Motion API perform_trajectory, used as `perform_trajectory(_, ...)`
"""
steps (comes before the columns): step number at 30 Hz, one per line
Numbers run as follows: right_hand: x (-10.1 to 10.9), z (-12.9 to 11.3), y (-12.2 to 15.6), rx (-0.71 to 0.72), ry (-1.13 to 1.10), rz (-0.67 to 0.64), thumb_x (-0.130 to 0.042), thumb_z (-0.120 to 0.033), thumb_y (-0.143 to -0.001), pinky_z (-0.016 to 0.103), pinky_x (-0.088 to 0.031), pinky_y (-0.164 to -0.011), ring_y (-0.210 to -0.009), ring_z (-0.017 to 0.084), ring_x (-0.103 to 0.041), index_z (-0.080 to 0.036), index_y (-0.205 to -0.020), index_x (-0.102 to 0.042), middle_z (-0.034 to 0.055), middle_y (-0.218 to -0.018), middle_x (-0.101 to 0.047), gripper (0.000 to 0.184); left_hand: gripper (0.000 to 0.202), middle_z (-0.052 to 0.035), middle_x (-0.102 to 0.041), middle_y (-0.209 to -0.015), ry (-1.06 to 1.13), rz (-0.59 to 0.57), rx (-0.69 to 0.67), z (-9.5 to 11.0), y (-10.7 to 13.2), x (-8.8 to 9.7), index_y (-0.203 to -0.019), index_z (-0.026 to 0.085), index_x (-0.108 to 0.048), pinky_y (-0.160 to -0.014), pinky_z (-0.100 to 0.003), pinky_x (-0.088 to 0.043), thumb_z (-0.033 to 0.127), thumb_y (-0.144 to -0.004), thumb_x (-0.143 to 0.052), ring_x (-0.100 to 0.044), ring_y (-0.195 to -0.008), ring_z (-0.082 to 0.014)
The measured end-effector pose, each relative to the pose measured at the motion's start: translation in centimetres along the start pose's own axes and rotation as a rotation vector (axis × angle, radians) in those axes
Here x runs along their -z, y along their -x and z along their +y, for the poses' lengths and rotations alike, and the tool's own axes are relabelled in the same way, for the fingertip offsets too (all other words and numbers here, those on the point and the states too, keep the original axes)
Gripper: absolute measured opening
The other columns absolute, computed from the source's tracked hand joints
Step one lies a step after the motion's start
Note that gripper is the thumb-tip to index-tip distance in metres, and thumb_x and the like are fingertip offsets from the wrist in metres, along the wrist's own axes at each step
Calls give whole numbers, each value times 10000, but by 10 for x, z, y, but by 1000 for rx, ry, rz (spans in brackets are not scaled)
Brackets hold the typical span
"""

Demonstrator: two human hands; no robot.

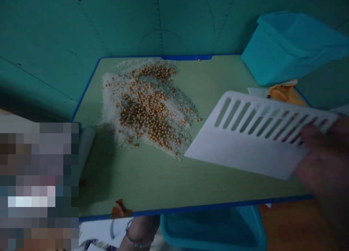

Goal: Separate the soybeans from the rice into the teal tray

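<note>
My right hand point(321, 156) grips the right end of a white slotted plastic scraper point(245, 149). Its pointed left corner is at the lower right edge of a spread-out pile, apparently white rice point(109, 102) mixed with round yellow soybeans point(158, 129). The pile lies on the pale green tabletop point(201, 182). Below the near table edge shows a wrist with a beaded bracelet point(139, 240), apparently my left; the fingers are hidden beneath the tabletop. Beside that wrist is a blue plastic tub point(212, 229).
A light blue bin point(272, 54) stands at the back right corner, with an orange wrapper point(286, 92) near it. Orange-brown tape point(121, 209) sticks to the near edge. A green wall point(185, 22) rises behind the table. Blurred blocks cover the lower left.
</note>
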State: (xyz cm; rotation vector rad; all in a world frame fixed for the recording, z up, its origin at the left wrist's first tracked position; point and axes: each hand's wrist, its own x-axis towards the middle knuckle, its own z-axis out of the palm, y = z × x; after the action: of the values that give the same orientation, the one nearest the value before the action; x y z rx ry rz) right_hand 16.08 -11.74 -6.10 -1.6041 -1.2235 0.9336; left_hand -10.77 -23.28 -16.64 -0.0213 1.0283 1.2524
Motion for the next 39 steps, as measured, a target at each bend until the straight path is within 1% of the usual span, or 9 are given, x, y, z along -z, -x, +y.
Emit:
perform_trajectory(3,-34,-25,-29,96,-284,-67,-624,-288,-717,469,-510,-804,-937,237,-636,-308,-798,-570,-30,-981,-669,100,373,34,-763,-834,30,37,-35,3,2,3,-759,352,-736,-995,-383,-394,305,-402,-838,-586,-1073,-282)
perform_trajectory(6,-64,-39,-47,106,-381,-114,-577,-148,-740,419,-510,-819,-936,186,-634,-274,-820,-582,-41,-939,-677,149,282,36,-765,-789,46,90,-47,7,5,10,-674,341,-738,-997,-370,-389,313,-411,-835,-590,-1067,-275)
perform_trajectory(11,-90,-37,-52,114,-410,-242,-559,-131,-748,370,-557,-670,-800,188,-667,-237,-792,-556,-38,-848,-675,116,227,21,-765,-750,38,114,-64,18,7,12,-634,312,-741,-999,-374,-388,316,-425,-830,-584,-1072,-290)
perform_trajectory(15,-94,-30,-49,79,-420,-285,-573,-166,-741,348,-558,-604,-649,173,-662,-247,-848,-555,-48,-734,-663,135,288,9,-764,-725,85,67,-92,30,8,3,-709,299,-743,-1011,-403,-374,303,-434,-829,-537,-1132,-303)
perform_trajectory(20,-93,-31,-39,28,-354,-295,-602,-213,-717,334,-545,-598,-598,154,-635,-259,-868,-563,-42,-686,-659,162,151,1,-737,-579,90,-4,-86,40,10,-1,-558,264,-724,-1007,-434,-376,238,-445,-820,-560,-1098,-321)
perform_trajectory(24,-93,-31,-32,40,-353,-280,-660,-255,-680,358,-554,-642,-639,161,-654,-259,-815,-559,-41,-741,-674,168,136,0,-748,-626,47,12,-21,42,10,5,-510,250,-711,-979,-420,-408,232,-434,-823,-597,-1041,-324)
perform_trajectory(29,-91,-27,-25,-17,-369,-360,-704,-324,-660,342,-559,-503,-538,170,-649,-293,-839,-578,-61,-669,-668,221,137,22,-746,-621,67,53,-29,47,13,9,-464,265,-688,-959,-432,-422,245,-443,-821,-616,-1011,-309)
perform_trajectory(32,-90,-26,-20,-16,-361,-348,-714,-328,-658,301,-548,-464,-541,166,-653,-301,-824,-588,-60,-669,-676,210,191,22,-756,-675,42,92,-17,50,16,18,-553,258,-722,-949,-416,-433,286,-402,-837,-618,-1003,-313)
perform_trajectory(39,-88,-25,-10,-62,-324,-363,-754,-384,-598,265,-537,-413,-538,165,-654,-309,-803,-619,-54,-722,-695,257,224,19,-765,-805,27,124,-90,47,18,37,-726,254,-739,-912,-372,-470,296,-513,-794,-673,-874,-244)
